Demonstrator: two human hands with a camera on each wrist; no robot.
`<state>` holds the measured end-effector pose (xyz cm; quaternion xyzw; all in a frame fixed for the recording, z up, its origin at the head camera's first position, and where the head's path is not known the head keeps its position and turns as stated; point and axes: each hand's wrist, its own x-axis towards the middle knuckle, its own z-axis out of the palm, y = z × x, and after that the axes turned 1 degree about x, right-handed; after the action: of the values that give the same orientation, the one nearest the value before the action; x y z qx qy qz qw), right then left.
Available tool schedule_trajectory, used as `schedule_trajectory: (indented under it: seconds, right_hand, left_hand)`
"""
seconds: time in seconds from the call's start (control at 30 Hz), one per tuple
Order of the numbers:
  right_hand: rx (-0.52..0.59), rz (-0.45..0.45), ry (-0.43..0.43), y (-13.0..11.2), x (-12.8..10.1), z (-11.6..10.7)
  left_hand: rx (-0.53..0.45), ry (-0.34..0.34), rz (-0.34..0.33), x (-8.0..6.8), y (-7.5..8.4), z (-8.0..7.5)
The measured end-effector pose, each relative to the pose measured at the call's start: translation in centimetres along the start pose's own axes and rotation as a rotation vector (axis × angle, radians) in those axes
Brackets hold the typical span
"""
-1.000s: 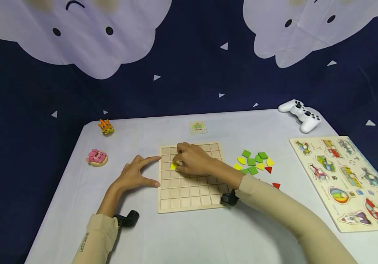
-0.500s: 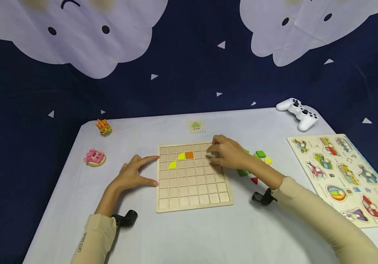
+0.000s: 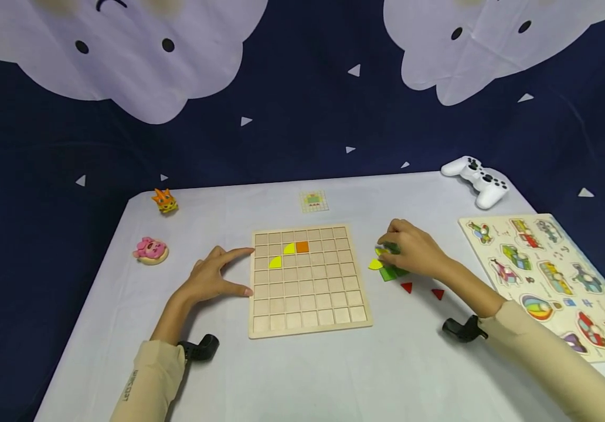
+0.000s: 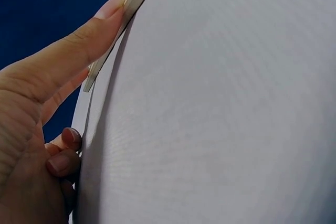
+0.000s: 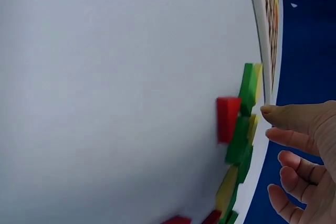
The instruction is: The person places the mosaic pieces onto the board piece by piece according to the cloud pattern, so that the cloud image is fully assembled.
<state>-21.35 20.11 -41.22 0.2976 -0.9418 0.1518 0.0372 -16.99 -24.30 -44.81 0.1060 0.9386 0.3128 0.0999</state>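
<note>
A wooden grid board (image 3: 310,332) lies on the table, with two yellow quarter-circle tiles (image 3: 275,262) and an orange square tile (image 3: 302,247) in its cells. My left hand (image 3: 210,278) touches the board's left edge with thumb and forefinger spread straight; the left wrist view shows the thumb (image 4: 79,45) against that edge. Right of the board, my right hand (image 3: 413,249) hovers at the loose tiles, its fingers loosely bent. They include a yellow tile (image 3: 374,265), a green tile (image 3: 388,274) and red triangles (image 3: 407,287). In the right wrist view, nothing shows between thumb and fingers.
A small pattern card (image 3: 314,201) lies behind the board. At the left are an orange toy figure (image 3: 166,201) and a pink toy (image 3: 151,250). A white game controller (image 3: 476,181) sits at the back right, near a wooden picture puzzle (image 3: 524,293).
My right hand has left the board, where a yellow quarter-circle now shows in a cell, and moved right to the loose tiles. The left hand stays at the board's edge.
</note>
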Motion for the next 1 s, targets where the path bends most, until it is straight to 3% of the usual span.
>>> schedule_trajectory:
  seconds: [0.5,1.0]
  right_hand:
    - [-0.017,0.035,0.001,0.9,-0.9,0.3]
    - [0.014,0.024,0.021,0.5,0.3,0.7]
  left_hand:
    - [-0.001,0.01,0.02,0.0,0.0,0.1]
    - [-0.005,0.004,0.006,0.0,0.0,0.0]
